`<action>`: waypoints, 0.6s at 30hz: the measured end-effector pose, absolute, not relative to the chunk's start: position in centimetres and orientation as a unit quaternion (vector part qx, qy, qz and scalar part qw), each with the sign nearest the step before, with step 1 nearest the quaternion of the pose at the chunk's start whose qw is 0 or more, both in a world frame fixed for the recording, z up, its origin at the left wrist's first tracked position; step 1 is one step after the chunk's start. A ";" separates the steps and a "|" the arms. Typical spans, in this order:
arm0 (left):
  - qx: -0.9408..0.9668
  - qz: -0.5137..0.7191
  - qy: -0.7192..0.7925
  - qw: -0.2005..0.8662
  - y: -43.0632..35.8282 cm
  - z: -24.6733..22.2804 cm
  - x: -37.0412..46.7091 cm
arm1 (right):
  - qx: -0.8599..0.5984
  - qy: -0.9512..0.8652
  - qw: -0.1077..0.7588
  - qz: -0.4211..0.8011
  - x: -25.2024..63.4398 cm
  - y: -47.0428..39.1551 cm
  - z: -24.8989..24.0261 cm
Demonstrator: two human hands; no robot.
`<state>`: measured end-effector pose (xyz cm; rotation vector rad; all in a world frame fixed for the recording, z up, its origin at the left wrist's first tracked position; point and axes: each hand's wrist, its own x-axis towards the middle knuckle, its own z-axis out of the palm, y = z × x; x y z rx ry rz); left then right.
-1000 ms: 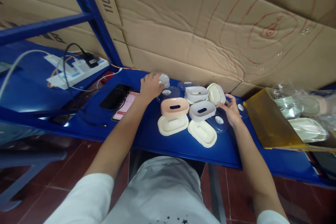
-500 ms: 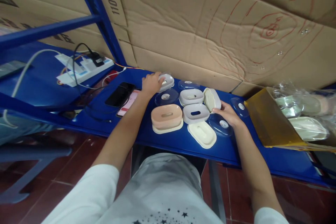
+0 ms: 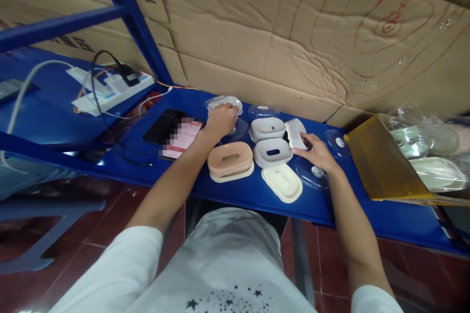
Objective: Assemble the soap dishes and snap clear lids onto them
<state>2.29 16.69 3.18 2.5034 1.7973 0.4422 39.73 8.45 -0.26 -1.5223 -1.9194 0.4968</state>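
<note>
At the back of the blue table, my left hand (image 3: 221, 120) has its fingers bent over the near edge of a pale oval dish (image 3: 235, 100), with clear plastic at its left. My right hand (image 3: 316, 151) grips a tilted pale grey dish (image 3: 296, 129) between thumb and fingers. Between the hands stand two grey slotted boxes (image 3: 267, 123) (image 3: 262, 156), one behind the other. A peach slotted box (image 3: 220, 166) rests on a cream base, and a separate cream tray (image 3: 276, 187) lies at the front. Clear oval lids (image 3: 262, 109) (image 3: 310, 178) lie around them.
Two phones (image 3: 163, 124) (image 3: 187, 137) lie left of my forearm. Farther left are a white power strip (image 3: 110, 98), cables and a blue frame post (image 3: 145, 39). A cardboard wall (image 3: 235, 34) rises behind. At right, an open box (image 3: 382, 161) holds wrapped dishes (image 3: 436, 174).
My left hand has shifted right, over the pale dish, and clear plastic now shows beside it. The dish in my right hand has turned, showing more of its outer side. The view has shifted slightly.
</note>
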 end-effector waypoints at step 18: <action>0.771 0.136 0.622 0.013 18.5 1.3 1.9 | -0.565 -0.694 0.422 0.144 41.1 8.6 -1.0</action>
